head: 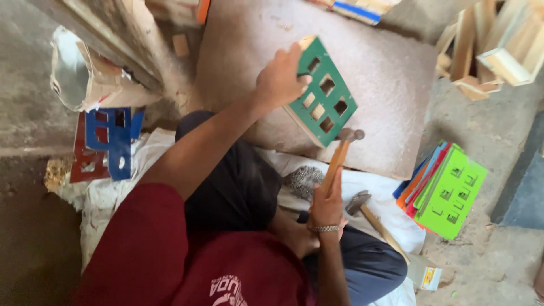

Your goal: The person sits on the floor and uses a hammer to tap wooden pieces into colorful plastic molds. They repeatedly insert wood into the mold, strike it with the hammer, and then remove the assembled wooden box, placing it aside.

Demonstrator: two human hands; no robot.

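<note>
The left hand (279, 76) grips the upper corner of a green wooden panel with square cut-outs (323, 93), held tilted on edge near the front edge of a brown work board (385, 68) on the floor. The right hand (327, 205) is clenched round the wooden-handled hammer (341, 153), its head just beside the panel's lower corner. Risk, as judged: a blow could glance off the tilted panel, splitting a thin bar or letting the piece slip from a one-corner hold; the holding fingers sit close to the work. A second hammer (368, 212) lies on white cloth beside the knee. A stack of coloured panels (447, 190) lies off the board's right corner; blue and red panels (110, 141) lie to the left.
</note>
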